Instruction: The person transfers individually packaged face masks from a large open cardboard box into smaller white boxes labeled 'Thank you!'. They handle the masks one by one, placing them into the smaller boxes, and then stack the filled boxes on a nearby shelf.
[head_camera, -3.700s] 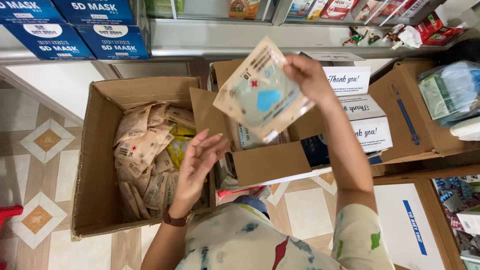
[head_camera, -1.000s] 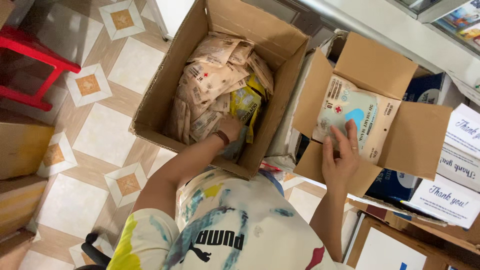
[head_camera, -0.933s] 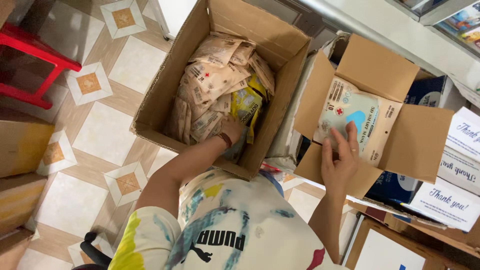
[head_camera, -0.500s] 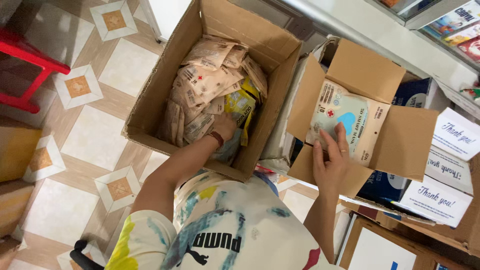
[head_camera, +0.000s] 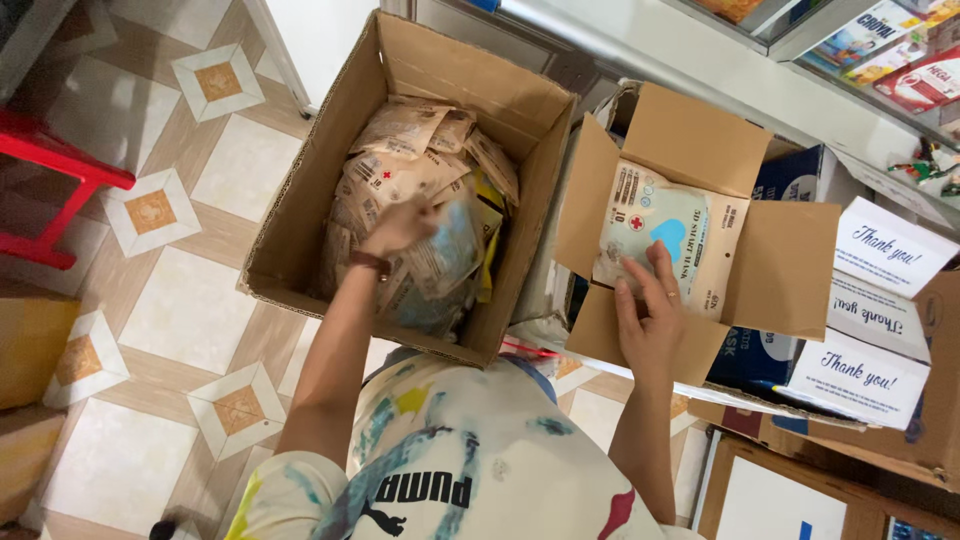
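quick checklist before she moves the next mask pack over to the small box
1. Left hand grips a pack in the large box: ok.
2. Pack lifted free of the pile: cannot tell.
3. Small box flaps open: ok.
4. Top pack in the small box lies flat: ok.
5. Right hand out of the landing spot: not ok, its fingers rest on the top pack.
6. Room left in the small box: cannot tell.

The person wears a short-sleeved cream shirt splashed with blue, yellow, green and red paint-like marks, with black lettering across it. A brown-strapped wristwatch circles the left wrist.
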